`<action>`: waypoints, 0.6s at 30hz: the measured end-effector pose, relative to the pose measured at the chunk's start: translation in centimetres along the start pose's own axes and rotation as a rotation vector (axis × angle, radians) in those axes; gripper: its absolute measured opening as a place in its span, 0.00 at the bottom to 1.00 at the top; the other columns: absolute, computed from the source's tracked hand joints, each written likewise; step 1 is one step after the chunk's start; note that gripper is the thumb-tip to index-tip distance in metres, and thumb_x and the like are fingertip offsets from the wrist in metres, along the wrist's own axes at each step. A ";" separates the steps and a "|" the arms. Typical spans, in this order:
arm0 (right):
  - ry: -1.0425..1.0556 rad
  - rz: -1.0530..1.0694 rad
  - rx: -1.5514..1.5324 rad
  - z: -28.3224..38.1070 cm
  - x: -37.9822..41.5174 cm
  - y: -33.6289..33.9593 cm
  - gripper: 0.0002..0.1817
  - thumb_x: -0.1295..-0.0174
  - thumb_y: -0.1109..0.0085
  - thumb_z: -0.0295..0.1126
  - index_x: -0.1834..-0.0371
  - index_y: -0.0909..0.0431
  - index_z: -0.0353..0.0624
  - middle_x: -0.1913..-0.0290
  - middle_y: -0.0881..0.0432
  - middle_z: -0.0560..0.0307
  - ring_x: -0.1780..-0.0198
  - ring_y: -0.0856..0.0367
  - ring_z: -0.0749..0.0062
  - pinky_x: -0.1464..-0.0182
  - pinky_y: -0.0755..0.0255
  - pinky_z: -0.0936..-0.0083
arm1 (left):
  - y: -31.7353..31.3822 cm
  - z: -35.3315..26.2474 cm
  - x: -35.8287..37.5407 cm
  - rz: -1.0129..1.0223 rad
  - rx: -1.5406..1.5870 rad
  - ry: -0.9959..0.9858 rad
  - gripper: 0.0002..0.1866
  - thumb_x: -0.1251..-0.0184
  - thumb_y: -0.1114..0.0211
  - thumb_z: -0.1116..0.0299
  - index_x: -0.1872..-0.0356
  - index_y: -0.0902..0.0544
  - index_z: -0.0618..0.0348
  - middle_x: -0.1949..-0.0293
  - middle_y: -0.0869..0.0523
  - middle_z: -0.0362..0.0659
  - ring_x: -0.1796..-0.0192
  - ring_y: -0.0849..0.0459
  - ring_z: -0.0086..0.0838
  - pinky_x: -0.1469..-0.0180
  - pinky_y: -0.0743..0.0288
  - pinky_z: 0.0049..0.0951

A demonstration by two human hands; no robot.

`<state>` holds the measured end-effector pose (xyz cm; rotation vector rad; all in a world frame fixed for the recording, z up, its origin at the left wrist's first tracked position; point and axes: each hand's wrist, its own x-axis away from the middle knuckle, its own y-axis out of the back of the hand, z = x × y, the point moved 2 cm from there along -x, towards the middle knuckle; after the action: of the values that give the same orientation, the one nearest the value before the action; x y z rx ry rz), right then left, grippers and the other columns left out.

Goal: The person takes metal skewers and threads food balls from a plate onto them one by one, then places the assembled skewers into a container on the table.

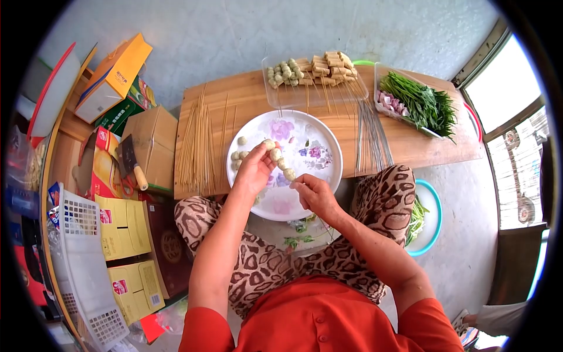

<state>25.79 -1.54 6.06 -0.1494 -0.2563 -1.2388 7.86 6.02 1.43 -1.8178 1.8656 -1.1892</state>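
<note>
Over a white floral tray [319, 126] I hold a skewer threaded with several pale, green-flecked balls [275, 155]. The fingers of my left hand [255, 169] close on the ball at the skewer's upper end. Lower down, my right hand [318, 196] is closed around the skewer's stick end, just below the lowest ball. The stick itself is mostly hidden by the balls and fingers. Loose balls [236, 156] lie on the left side of the tray, some partly covered by my left hand and forearm.
Bamboo skewers [196, 144] lie left on the wooden table [249, 88], metal skewers [372, 138] right. Behind are a clear tray [343, 97] of filled skewers and a container of greens [425, 102]. Boxes [149, 141] and a knife [134, 163] stand left; a blue-rimmed basin [435, 220] sits right.
</note>
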 end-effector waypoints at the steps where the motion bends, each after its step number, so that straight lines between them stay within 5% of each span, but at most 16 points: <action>1: 0.003 -0.001 0.004 0.0 -0.1 0.1 0.11 0.33 0.53 0.32 0.61 0.25 0.34 0.84 0.31 0.65 0.82 0.35 0.85 0.79 0.41 0.82 | -0.1 0.0 -0.1 0.004 0.002 -0.003 0.12 0.35 0.39 0.64 0.55 0.22 0.59 0.55 0.18 0.43 0.51 0.20 0.30 0.48 0.26 0.30; 10: 0.026 -0.040 -0.061 -0.2 -0.2 -0.1 0.10 0.31 0.53 0.32 0.62 0.24 0.38 0.86 0.34 0.67 0.84 0.39 0.87 0.81 0.46 0.85 | -1.9 -0.9 0.6 0.127 0.034 -0.076 0.14 0.33 0.40 0.63 0.51 0.22 0.57 0.51 0.18 0.45 0.47 0.21 0.34 0.45 0.25 0.36; 18: 0.064 0.090 -0.102 -0.6 -0.2 -1.3 0.12 0.29 0.54 0.35 0.58 0.25 0.38 0.84 0.31 0.65 0.83 0.38 0.86 0.80 0.42 0.87 | -3.1 -2.9 0.7 0.106 0.204 -0.248 0.17 0.29 0.46 0.61 0.46 0.26 0.60 0.54 0.20 0.45 0.53 0.21 0.32 0.45 0.25 0.36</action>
<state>24.57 -1.90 5.36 -0.2068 -0.1295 -1.1656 7.88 6.84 5.62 -1.6501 1.6187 -1.0242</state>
